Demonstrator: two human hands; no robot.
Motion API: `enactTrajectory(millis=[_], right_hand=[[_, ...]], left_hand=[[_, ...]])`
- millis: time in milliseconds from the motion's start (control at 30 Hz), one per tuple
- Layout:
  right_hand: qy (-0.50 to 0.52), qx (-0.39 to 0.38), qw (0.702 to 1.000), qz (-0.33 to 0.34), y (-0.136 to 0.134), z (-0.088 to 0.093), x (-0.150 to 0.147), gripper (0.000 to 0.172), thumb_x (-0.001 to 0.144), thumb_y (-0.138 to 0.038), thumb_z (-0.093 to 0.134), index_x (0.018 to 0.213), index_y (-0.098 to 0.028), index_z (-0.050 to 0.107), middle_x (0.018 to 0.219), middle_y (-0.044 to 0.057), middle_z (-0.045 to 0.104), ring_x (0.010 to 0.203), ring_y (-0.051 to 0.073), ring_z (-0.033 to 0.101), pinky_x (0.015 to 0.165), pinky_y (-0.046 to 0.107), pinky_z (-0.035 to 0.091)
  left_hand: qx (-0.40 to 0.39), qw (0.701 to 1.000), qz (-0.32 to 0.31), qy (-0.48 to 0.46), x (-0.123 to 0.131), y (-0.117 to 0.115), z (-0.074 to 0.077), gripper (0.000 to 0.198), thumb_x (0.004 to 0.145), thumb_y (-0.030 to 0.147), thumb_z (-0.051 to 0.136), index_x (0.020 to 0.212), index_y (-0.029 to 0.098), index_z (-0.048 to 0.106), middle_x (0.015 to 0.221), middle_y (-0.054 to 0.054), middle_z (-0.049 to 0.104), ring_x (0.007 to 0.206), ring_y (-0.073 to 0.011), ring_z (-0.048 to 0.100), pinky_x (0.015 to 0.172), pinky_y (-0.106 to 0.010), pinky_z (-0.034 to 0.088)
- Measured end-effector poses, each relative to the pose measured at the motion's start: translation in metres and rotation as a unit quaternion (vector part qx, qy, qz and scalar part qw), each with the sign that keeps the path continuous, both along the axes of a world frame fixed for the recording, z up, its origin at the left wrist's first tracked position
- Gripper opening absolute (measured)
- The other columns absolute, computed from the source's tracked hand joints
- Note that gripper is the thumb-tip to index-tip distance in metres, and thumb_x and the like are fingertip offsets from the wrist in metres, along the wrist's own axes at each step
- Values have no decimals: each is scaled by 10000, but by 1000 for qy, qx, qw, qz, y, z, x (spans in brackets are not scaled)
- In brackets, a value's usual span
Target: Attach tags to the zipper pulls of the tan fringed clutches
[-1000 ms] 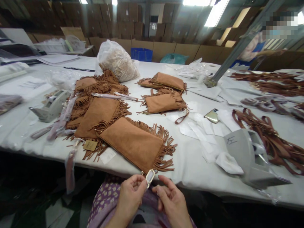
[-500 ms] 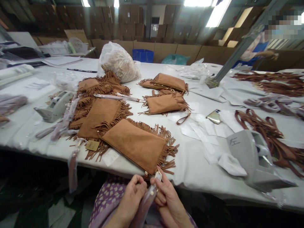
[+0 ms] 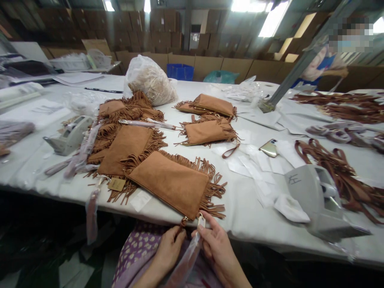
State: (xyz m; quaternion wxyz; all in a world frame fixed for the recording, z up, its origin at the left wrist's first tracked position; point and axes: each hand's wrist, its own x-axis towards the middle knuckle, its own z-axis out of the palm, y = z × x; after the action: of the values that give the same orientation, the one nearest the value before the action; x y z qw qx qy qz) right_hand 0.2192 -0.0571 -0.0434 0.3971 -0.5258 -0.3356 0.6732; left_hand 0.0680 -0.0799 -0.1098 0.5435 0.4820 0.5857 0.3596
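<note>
A tan fringed pouch (image 3: 172,182) lies flat at the table's front edge, its lower corner toward me. My left hand (image 3: 171,245) is closed just below that corner, pinching the brown zip pull (image 3: 182,223) that hangs there. In my right hand (image 3: 214,240), thumb and fingers hold the top of a brown strap (image 3: 186,260) wrapped in clear plastic, beside a small metal ring at the corner. The strap hangs down between my forearms. Left of this pouch, another fringed pouch (image 3: 126,148) carries a gold tag (image 3: 116,184), and a wrapped strap (image 3: 92,216) dangles over the edge.
Tape dispensers stand at left (image 3: 70,135) and right (image 3: 321,202). More pouches (image 3: 207,131) lie farther back, near a stuffed plastic bag (image 3: 150,80). Loose brown straps (image 3: 336,168), a phone (image 3: 269,148) and white paper (image 3: 255,172) lie right. A metal post (image 3: 300,60) rises near another person (image 3: 322,66).
My left hand has moved slightly left and down, away from the wrapped strap, and now grips the zip pull. My right hand has shifted slightly right with the strap, which hangs straighter.
</note>
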Motion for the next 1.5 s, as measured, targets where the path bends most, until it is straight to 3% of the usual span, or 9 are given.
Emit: enactTrajectory(millis=[167, 333, 400, 600, 800, 933, 1100, 1267, 1500], right_hand=[[-342, 225, 912, 2, -4, -2, 11, 366, 843, -388, 572, 1138, -175, 608, 646, 17, 597, 551, 150, 541, 561, 276, 459], [-370, 457, 792, 167, 4, 13, -5, 337, 868, -186, 494, 1192, -211, 584, 1016, 115, 622, 915, 221, 607, 796, 342, 517], [-345, 474, 778, 225, 10, 19, -15, 291, 886, -161, 449, 1125, -209, 609, 1002, 106, 608, 894, 200, 601, 776, 315, 514], [-297, 393, 859, 138, 22, 24, -22, 133, 887, -225, 502, 805, -198, 604, 820, 36, 616, 768, 157, 582, 710, 263, 457], [-317, 329, 886, 77, 24, 10, -21, 217, 859, -279, 535, 684, -184, 620, 701, 32, 634, 668, 155, 580, 620, 254, 425], [-322, 335, 883, 67, 26, 8, -16, 230, 835, -308, 570, 658, -191, 657, 677, 41, 653, 661, 167, 597, 605, 258, 431], [-222, 252, 942, 17, 28, 22, 0, 320, 839, -424, 577, 994, -164, 678, 744, 53, 690, 622, 162, 619, 566, 251, 480], [-285, 307, 908, 1, 33, 36, 5, 253, 849, -378, 562, 757, -185, 697, 692, 26, 644, 650, 141, 576, 596, 231, 442], [-279, 281, 918, -26, 34, 25, 9, 284, 874, -351, 524, 703, -178, 669, 653, 4, 611, 623, 124, 562, 580, 219, 424]], left_hand=[[9, 995, -57, 75, -26, -21, 22, 351, 950, 401, 327, 826, 186, 575, 654, -4, 560, 605, -165, 510, 580, -255, 329], [103, 979, -73, 158, -35, -18, 59, 274, 925, 361, 409, 804, 230, 617, 791, -49, 628, 749, -204, 556, 686, -272, 361], [141, 975, -62, 163, -37, -10, 73, 244, 903, 361, 462, 788, 231, 633, 776, -48, 626, 744, -203, 559, 681, -268, 373], [128, 987, 55, 81, -35, 19, 100, 200, 835, 365, 580, 915, 193, 643, 889, -46, 665, 795, -198, 607, 710, -255, 458], [141, 989, -30, 26, -5, 36, 95, 262, 886, 328, 497, 1050, 196, 653, 1039, -74, 686, 962, -222, 618, 865, -278, 454], [122, 992, -8, 14, 7, 43, 86, 292, 912, 376, 426, 881, 180, 640, 810, -48, 654, 743, -190, 615, 625, -231, 487], [95, 993, -59, -31, 8, 49, 81, 350, 904, 454, 429, 874, 172, 635, 713, -21, 595, 568, -145, 546, 458, -193, 428], [166, 977, -137, -4, 9, 55, 80, 327, 929, 390, 427, 1017, 211, 685, 821, -42, 680, 775, -187, 611, 717, -223, 465], [171, 964, -203, 19, 3, 64, 69, 324, 926, 403, 433, 1061, 252, 686, 937, -47, 711, 850, -200, 647, 766, -215, 468]])
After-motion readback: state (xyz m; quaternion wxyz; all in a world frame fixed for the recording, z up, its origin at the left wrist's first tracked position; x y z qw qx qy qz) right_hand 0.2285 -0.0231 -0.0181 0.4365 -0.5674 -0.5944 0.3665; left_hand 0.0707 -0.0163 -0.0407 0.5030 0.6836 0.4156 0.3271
